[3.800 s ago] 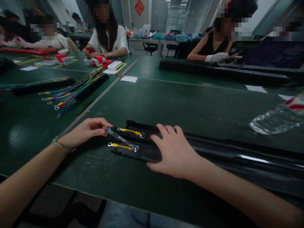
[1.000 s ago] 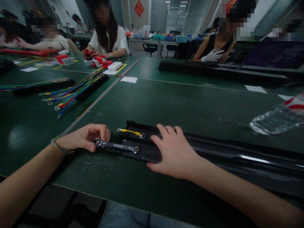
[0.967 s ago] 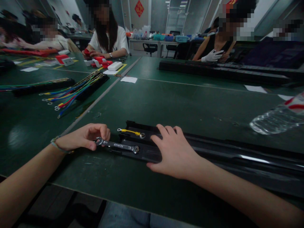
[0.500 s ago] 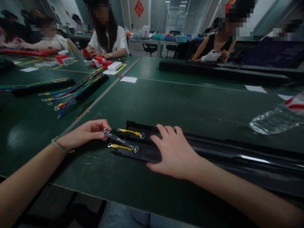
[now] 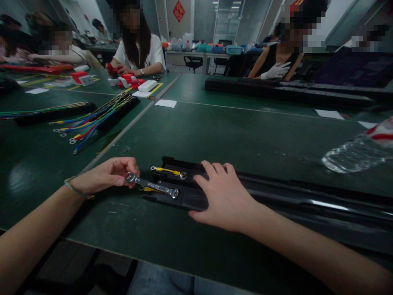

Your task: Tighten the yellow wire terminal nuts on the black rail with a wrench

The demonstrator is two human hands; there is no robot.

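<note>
Left hand (image 5: 107,175): thumb and fingers pinch one end of the silver wrench (image 5: 152,185), just off the wired end of the black rail (image 5: 193,198), which serves as reference. The wrench slopes across that end; its ring end sits around the near fastener (image 5: 175,193), inside the rail. It passes over the near yellow lead (image 5: 148,189) and hides part of it. The far yellow lead (image 5: 167,170) lies uncovered in the rail's far channel, running from the far fastener (image 5: 183,175) to a ring terminal at the rail's end.

Right hand (image 5: 225,196): fingers spread across the top of the rail, thumb at its near edge, fingertips toward its far edge; firmness of contact cannot be told.

Surroundings: the rail lies on a green table (image 5: 92,221). A bundle of coloured wires (image 5: 92,119) lies beyond the rail's wired end, well apart. A clear bottle (image 5: 356,151) is on the rail's far side. Farther beyond it, a co-worker's white glove (image 5: 276,71) shows above a second black rail (image 5: 260,91).
</note>
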